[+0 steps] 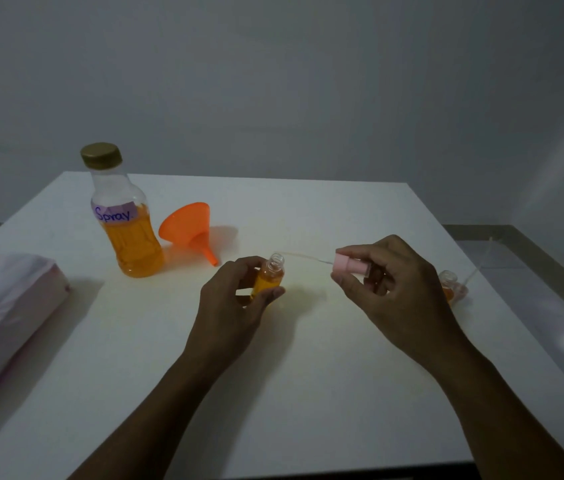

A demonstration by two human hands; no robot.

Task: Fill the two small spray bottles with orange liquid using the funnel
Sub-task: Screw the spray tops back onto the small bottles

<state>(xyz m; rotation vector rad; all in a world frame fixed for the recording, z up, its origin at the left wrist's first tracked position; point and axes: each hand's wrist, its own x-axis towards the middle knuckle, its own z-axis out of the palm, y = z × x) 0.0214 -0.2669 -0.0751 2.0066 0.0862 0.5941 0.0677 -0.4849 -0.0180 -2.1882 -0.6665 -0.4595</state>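
Left grip steadies spray bottle; right grip pinches cap.
I keep the bottle upright so the tube can enter its neck.

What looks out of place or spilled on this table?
The orange plastic funnel lies tipped on its side beside the large clear bottle of orange liquid. No spill shows on the white table.

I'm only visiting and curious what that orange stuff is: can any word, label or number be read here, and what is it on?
"Spray.": handwritten in blue on the purple label of the large bottle.
On the pink packet: too blurred to read any print.
On the small spray bottle, the pink spray cap and the funnel: no writing shows.
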